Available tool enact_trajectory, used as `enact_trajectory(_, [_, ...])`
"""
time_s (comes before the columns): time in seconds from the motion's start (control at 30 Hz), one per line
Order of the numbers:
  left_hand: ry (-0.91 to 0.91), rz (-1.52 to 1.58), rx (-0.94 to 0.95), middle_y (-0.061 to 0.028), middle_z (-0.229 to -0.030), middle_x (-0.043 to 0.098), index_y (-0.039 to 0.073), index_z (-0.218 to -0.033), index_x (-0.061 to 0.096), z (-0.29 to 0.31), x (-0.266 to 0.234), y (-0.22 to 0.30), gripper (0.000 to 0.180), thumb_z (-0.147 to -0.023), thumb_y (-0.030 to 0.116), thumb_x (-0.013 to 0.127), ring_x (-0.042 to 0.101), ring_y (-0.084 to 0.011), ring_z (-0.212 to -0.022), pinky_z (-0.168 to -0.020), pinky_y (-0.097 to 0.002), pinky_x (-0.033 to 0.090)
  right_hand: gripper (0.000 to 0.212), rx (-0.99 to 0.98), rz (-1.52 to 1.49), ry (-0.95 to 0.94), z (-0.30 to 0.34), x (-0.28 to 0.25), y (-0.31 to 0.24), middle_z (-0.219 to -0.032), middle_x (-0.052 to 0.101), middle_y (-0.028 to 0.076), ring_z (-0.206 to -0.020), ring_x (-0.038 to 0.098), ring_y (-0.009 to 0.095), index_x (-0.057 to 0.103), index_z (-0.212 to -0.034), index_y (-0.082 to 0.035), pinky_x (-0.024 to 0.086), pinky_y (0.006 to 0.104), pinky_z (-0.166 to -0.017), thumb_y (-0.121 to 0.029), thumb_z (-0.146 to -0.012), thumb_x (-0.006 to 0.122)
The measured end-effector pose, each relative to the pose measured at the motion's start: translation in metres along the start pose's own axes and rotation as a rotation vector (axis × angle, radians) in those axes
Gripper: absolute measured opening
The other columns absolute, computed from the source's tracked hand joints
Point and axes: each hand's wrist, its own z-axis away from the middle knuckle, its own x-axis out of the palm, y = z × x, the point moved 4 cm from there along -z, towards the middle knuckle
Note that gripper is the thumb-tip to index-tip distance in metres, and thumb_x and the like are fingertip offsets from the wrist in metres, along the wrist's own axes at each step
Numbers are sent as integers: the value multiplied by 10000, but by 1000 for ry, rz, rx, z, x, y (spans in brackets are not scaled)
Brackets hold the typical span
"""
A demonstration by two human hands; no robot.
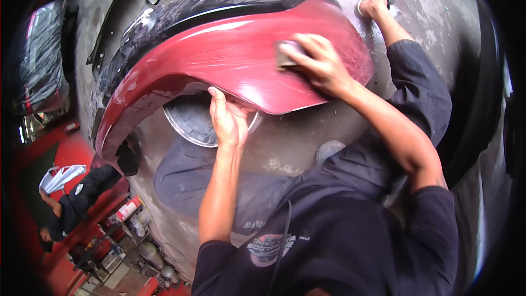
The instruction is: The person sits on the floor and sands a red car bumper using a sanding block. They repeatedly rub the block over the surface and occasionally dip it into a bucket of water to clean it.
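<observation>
While your right hand (pixel 324 70) pinches a small block (pixel 284 61) between its fingers against the red bumper (pixel 230 49) before you, your left hand (pixel 227 121) touches the bumper's lower edge, fingers too hidden to judge. Sanding seems underway; the next stroke calls for even pressure.

The left forearm (pixel 220 197) rises nearly upright, the left hand (pixel 229 118) showing its palm, thumb up, fingertips hidden. The right arm (pixel 397 126) bends at the elbow and angles inward, the right hand (pixel 323 68) gripping with bent fingers, blurred. The right leg (pixel 422 74) bends, foot (pixel 378 3) forward.
</observation>
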Motion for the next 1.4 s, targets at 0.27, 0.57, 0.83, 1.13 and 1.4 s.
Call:
enact_trajectory(0.27, [55,49,-64,-176,-1368,643,30,-1460,493,-2,-12,-1,510,-1115,403,534,702,-314,-1157,-929,-494,629,496,-194,-82,110,-158,90,-108,-1195,613,98,-1097,605,287,655,-1364,-160,496,442,-919,-206,-871,673])
enact_trajectory(0.57, [-482,-1385,-453,-134,-1164,730,6,-1357,585,-72,-94,-8,365,-1087,251,573,697,-246,-1080,-982,-439,549,569,505,-7,-82,54,-70,65,-1367,634,251,-1262,624,425,622,-1487,-158,510,484,-1067,-110,-933,743])
enact_trajectory(0.83, [-53,-327,-1113,-150,-845,670,15,-1089,628,-113,-144,-92,327,-1096,319,509,660,-265,-702,-611,-419,523,514,673,-158,54,54,-63,70,-1318,649,215,-1226,648,370,643,-1469,-121,489,396,-1060,-127,-964,740])
enact_trajectory(1.13, [-359,-350,-644,-156,-657,624,15,-729,626,-13,19,118,435,-1078,264,554,698,-299,-618,-605,-426,606,512,800,-379,63,68,-51,93,-1224,685,118,-1131,654,212,621,-1482,-66,482,320,-1008,-132,-986,730])
enact_trajectory(1.4, [-259,-1836,931,-161,-1554,579,18,-1435,641,-41,29,133,417,-1056,190,615,418,-371,-1539,-1271,-520,287,508,765,-387,71,66,-45,85,-1249,695,140,-1162,664,237,624,-1477,-64,483,337,-1022,-177,-994,735])
